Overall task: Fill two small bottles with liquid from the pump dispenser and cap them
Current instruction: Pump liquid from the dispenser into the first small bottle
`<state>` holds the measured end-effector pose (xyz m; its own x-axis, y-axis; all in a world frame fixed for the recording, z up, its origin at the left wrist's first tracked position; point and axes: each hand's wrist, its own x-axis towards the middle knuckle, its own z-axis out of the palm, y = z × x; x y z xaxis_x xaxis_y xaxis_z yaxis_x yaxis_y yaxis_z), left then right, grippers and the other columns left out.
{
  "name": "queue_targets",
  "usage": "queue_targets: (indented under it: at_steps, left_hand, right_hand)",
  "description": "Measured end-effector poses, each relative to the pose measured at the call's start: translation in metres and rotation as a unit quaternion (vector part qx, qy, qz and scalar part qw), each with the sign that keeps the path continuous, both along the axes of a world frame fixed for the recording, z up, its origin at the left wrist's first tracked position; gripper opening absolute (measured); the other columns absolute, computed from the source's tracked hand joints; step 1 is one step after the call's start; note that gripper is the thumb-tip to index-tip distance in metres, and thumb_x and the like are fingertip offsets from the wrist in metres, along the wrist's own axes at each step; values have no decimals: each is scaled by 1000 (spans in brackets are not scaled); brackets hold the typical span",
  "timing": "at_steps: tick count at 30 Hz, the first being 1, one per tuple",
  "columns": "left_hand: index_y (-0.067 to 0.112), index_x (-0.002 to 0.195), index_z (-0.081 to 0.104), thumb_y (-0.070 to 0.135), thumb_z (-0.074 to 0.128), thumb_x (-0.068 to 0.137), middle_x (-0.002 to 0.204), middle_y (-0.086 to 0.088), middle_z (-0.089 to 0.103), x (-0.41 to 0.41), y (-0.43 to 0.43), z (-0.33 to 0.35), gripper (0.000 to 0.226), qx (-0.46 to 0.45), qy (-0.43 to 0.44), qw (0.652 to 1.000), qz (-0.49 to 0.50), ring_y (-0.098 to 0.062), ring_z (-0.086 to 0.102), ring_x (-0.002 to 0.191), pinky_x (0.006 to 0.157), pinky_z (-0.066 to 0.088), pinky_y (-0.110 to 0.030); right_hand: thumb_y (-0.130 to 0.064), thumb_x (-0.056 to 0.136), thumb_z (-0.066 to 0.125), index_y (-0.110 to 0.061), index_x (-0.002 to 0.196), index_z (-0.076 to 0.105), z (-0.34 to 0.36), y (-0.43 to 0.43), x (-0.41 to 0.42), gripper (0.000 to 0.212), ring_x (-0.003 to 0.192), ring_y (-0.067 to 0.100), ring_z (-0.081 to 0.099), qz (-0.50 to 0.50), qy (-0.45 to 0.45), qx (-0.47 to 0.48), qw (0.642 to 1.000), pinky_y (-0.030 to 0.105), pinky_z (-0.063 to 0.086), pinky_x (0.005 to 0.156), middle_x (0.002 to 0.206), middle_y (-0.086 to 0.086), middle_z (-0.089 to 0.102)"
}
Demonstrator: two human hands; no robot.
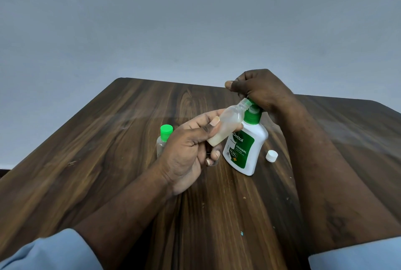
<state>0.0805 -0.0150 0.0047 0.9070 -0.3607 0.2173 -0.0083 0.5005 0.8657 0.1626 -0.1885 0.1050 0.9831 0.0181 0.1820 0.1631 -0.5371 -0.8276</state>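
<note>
My left hand grips a small clear bottle, tilted with its open neck up against the nozzle of the pump dispenser. A little pale liquid lies in the bottle's lower end. The dispenser is white with a green label and green pump, standing on the wooden table. My right hand sits curled over the pump head, hiding most of it. A second small clear bottle with a green cap stands behind my left hand, partly hidden. A loose white cap lies right of the dispenser.
The dark wooden table ends at a far edge just behind my right hand, with a plain grey wall beyond. A few small crumbs and a tiny green speck lie on the near part of the table.
</note>
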Motion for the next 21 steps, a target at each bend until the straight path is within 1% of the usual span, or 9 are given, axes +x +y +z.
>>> queue_targets:
  at_steps: [4,6,10,12,14,15,18,21]
  left_hand:
    - [13,137,63,27,57,99,136,-33,60,-1,0,1,41,1,1,1000,-3,-10,47,56,47,38,-21]
    - [12,137,63,23,55,103,135,-31,62,-2,0,1,37,5,-3,1000,0,-11,46,56,47,37,-21]
    - [11,137,63,23,50,105,132,-29,65,-4,0,2,37,18,-9,1000,5,-10,46,55,47,37,-21]
    - [11,137,62,23,49,105,131,-28,65,-4,0,2,37,24,-11,1000,8,-9,47,55,47,38,-20]
    - [11,137,62,23,49,105,131,-30,65,-4,0,2,37,22,-13,1000,7,-9,48,55,47,39,-20]
    - [11,138,62,23,49,106,132,-30,65,-4,0,3,36,22,-13,1000,6,-10,48,55,47,39,-21]
    - [11,138,62,23,50,106,132,-30,64,-3,0,2,36,16,-16,1000,2,-10,49,56,48,40,-21]
    - [11,138,62,24,52,105,133,-31,63,-2,-1,2,37,9,-23,1000,-3,-9,51,55,47,40,-21]
  right_hand:
    - [-29,90,81,-15,81,64,1,-1,0,24,57,14,49,6,8,10,1000,28,42,59,69,1,59]
    - [-28,90,80,-14,82,65,0,-1,0,22,58,14,49,8,14,13,1000,30,42,60,69,2,59]
    - [-31,88,81,-14,83,66,-3,0,0,23,61,17,48,15,30,5,999,33,40,64,71,3,60]
    - [-31,89,80,-8,91,71,-3,0,-1,26,62,17,48,15,30,1,999,34,40,66,72,3,59]
    - [-32,90,79,1,100,72,-2,-1,-1,35,64,18,49,10,29,0,1000,35,41,68,74,4,59]
    - [-32,91,79,1,101,71,-1,-1,-1,36,64,18,49,8,27,-1,1000,34,42,67,74,3,60]
    - [-28,91,78,-7,93,71,2,-2,-1,22,57,13,49,5,14,1,1000,27,41,58,69,1,59]
    - [-28,90,79,-11,90,69,2,-2,-2,20,53,12,47,14,17,16,1000,26,38,54,66,0,57]
